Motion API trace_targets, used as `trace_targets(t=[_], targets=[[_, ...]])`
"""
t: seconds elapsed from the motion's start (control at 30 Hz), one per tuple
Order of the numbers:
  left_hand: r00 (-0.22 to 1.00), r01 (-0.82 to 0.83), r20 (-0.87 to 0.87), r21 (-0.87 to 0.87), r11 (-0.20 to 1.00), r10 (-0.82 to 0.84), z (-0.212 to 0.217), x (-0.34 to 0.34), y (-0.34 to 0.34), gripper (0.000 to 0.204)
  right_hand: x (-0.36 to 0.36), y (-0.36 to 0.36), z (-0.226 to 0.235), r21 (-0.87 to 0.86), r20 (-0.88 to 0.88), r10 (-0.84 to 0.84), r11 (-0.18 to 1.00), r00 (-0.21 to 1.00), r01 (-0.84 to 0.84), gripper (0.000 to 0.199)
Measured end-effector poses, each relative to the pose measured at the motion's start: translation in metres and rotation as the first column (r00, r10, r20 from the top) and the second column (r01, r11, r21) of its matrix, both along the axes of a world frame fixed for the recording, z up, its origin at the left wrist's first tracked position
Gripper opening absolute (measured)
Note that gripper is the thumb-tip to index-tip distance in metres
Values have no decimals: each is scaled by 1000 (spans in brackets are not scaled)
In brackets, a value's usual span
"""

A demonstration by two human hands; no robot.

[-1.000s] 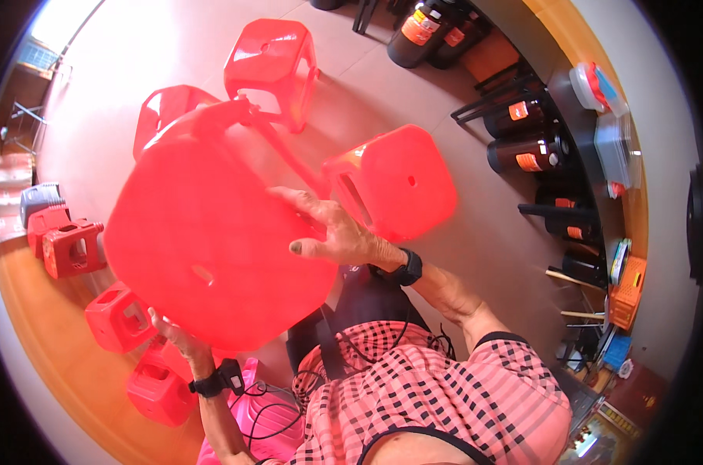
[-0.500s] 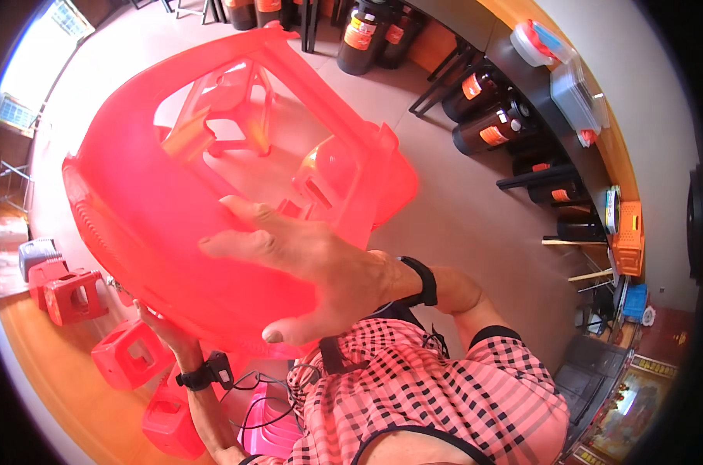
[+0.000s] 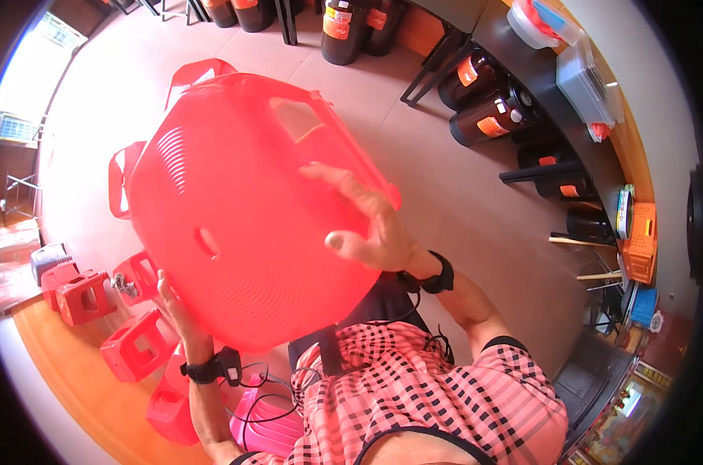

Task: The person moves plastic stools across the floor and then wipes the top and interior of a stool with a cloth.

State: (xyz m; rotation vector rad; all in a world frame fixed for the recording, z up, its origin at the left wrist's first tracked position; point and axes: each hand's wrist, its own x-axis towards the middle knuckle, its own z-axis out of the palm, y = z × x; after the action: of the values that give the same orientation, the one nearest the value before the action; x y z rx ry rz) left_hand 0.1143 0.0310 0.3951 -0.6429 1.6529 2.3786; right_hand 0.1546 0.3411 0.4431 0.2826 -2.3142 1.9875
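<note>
The large red plastic stool (image 3: 243, 209) has turned since half a second ago: its ribbed seat face with the small slot now fills the view, where before its legs and hollow underside faced the camera. The right hand (image 3: 375, 225) has shifted to the stool's right edge, its grip spread wide with fingers draped over the rim and thumb pressed on the seat. The left hand (image 3: 177, 306) stays below at the lower left edge, mostly hidden behind the stool, so how far its grip is closed cannot be told. The stool is held in the air in front of the person's chest, above a pale tiled floor (image 3: 413, 132). Small red stools (image 3: 134, 341) lie on a wooden floor strip at the lower left. Dark barrels (image 3: 491, 116) stand under a dark counter (image 3: 514, 54) at the upper right, bearing plastic containers (image 3: 588, 74).
</note>
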Motion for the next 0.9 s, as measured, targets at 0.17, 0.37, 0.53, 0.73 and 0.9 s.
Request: trace_targets(t=[0.17,0.37,0.53,0.73,0.9], targets=[[1000,-1,16,-65,998,2,-23,8,62,41,7,60,-42,-62,52,-127,990,991,130,55],[995,96,-7,159,983,-96,-70,10,101,40,2,123,-74,-62,322,-33,997,946,56,50],[991,81,104,41,996,-84,-103,3,153,41,-13,170,-125,-3,465,-34,999,885,40,56],[936,353,168,-470,809,-310,-131,-5,181,52,-38,166,-150,44,460,-158,987,874,155,74],[937,343,222,-430,835,-270,-147,5,207,55,-46,189,-196,72,562,-54,997,825,17,68]])
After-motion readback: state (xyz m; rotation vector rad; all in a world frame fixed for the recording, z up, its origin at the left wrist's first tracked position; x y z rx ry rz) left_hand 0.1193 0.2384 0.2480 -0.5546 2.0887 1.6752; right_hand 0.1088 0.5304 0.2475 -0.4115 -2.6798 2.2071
